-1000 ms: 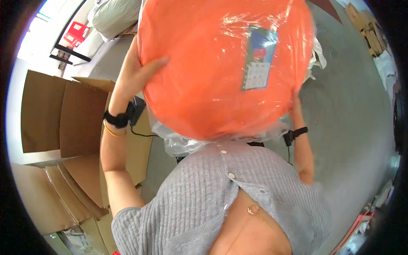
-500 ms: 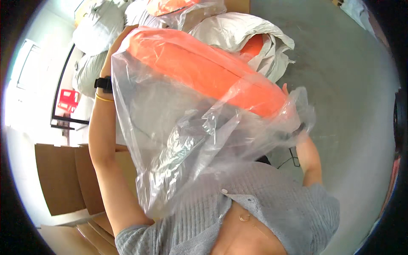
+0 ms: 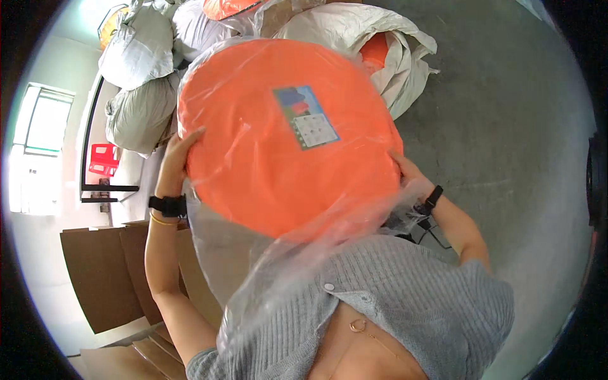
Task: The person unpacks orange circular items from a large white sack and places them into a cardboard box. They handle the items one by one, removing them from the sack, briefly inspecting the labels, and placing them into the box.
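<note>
In front of my chest I hold up a large round flat orange fabric bundle (image 3: 253, 171), its broad face turned toward me. A printed label card (image 3: 306, 118) lies on that face. Loose clear plastic bag (image 3: 221, 253) wraps the bundle, and its slack end hangs down against my grey cardigan. My left hand (image 3: 176, 158) grips the left rim, with the thumb on the near face. On the right rim, my right hand (image 3: 408, 170) is closed through or beside the plastic; its far fingers are hidden behind the bundle.
White woven sacks (image 3: 142, 50) are piled at the far left. An open white sack (image 3: 345, 28) with something orange inside lies beyond the bundle. Cardboard boxes (image 3: 104, 278) stand at my left. A red plastic stool (image 3: 103, 159) is near a black frame. Grey floor (image 3: 500, 126) spreads at the right.
The orange bundle has turned from edge-on to face me, so its label shows. My left hand has come down and nearer along its rim; the clear plastic has slackened and dropped lower.
</note>
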### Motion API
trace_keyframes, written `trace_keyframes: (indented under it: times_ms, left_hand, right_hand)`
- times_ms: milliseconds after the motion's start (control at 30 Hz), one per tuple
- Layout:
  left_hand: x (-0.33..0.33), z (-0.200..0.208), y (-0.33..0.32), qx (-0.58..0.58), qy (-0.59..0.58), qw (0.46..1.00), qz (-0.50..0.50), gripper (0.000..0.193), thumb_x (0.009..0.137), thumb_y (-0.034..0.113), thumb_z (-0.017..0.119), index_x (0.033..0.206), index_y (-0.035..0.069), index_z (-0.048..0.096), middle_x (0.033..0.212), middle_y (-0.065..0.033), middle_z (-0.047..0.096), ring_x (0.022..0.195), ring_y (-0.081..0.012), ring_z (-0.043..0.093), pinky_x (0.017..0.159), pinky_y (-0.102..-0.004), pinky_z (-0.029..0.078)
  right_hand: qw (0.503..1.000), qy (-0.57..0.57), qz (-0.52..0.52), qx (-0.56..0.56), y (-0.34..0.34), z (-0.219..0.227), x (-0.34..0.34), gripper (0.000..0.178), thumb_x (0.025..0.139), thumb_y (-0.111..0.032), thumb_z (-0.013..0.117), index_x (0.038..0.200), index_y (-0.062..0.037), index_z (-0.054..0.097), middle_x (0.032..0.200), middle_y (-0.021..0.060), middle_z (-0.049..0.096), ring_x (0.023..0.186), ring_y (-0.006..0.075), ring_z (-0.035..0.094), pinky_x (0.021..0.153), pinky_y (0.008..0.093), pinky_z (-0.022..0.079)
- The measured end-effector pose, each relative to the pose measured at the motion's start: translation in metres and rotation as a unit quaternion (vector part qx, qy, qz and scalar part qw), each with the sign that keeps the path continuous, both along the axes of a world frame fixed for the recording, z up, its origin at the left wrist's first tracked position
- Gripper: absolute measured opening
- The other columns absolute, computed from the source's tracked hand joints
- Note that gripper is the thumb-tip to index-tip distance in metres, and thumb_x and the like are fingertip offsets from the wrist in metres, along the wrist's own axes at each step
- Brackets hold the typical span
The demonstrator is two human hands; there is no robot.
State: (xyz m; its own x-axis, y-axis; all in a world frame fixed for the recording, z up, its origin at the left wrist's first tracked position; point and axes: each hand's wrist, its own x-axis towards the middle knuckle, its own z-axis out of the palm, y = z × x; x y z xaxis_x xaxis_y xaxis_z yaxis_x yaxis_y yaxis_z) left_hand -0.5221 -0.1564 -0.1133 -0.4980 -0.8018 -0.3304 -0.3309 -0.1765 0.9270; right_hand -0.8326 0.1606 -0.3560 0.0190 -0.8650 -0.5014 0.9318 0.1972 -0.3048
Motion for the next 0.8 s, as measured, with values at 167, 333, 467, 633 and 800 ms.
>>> trace_keyframes:
  times_ms: [167, 333, 467, 633, 800]
  left_hand:
    - [0.059, -0.098, 0.014, 0.112, 0.033, 0.989, 0.086, 0.035, 0.079, 0.017, 0.064, 0.107, -0.003, 0.055, 0.096, -0.011, 0.063, 0.079, -0.018, 0.062, 0.07, -0.0287, 0.051]
    - [0.127, -0.301, 0.023, 0.108, -0.028, 0.982, 0.15, 0.045, 0.082, 0.036, 0.061, 0.103, -0.004, 0.06, 0.073, -0.0019, 0.056, 0.063, -0.0146, 0.053, 0.057, -0.0296, 0.045]
    - [0.115, -0.373, 0.063, 0.009, 0.017, 0.988, 0.15, 0.052, 0.087, 0.043, 0.053, 0.109, -0.004, 0.056, 0.085, -0.0057, 0.061, 0.077, -0.0149, 0.056, 0.067, -0.028, 0.047]
    - [0.061, -0.304, 0.09, 0.13, 0.18, 0.952, 0.211, 0.051, 0.09, 0.044, 0.047, 0.114, 0.0, 0.052, 0.1, -0.0065, 0.06, 0.089, -0.0172, 0.058, 0.074, -0.0286, 0.049]
    - [0.052, -0.27, 0.076, 0.058, 0.325, 0.916, 0.228, 0.052, 0.09, 0.045, 0.045, 0.116, 0.0, 0.049, 0.108, -0.0072, 0.057, 0.092, -0.0168, 0.057, 0.076, -0.0308, 0.049]
  right_hand:
    - [0.975, 0.211, -0.056, 0.043, -0.002, -0.006, -0.013, 0.058, 0.081, -0.029, 0.062, 0.125, 0.0025, 0.042, 0.116, 0.0124, 0.055, 0.097, 0.0199, 0.058, 0.084, 0.0333, 0.047]
    - [0.913, 0.402, -0.063, -0.032, -0.02, 0.071, -0.037, 0.056, 0.077, -0.024, 0.064, 0.121, 0.0052, 0.044, 0.111, 0.0112, 0.057, 0.09, 0.0172, 0.059, 0.079, 0.0298, 0.049]
    - [0.847, 0.517, -0.085, -0.086, -0.029, 0.133, -0.022, 0.056, 0.076, -0.021, 0.065, 0.12, 0.0063, 0.044, 0.112, 0.0111, 0.056, 0.094, 0.0161, 0.057, 0.082, 0.0291, 0.046]
    - [0.767, 0.622, -0.115, -0.108, -0.017, 0.184, 0.008, 0.058, 0.075, -0.022, 0.067, 0.12, 0.0059, 0.043, 0.113, 0.0115, 0.054, 0.1, 0.0157, 0.053, 0.088, 0.0291, 0.042]
    - [0.725, 0.654, -0.152, -0.155, -0.005, 0.206, 0.027, 0.057, 0.073, -0.021, 0.07, 0.117, 0.0044, 0.045, 0.11, 0.0111, 0.055, 0.097, 0.0159, 0.054, 0.085, 0.03, 0.043]
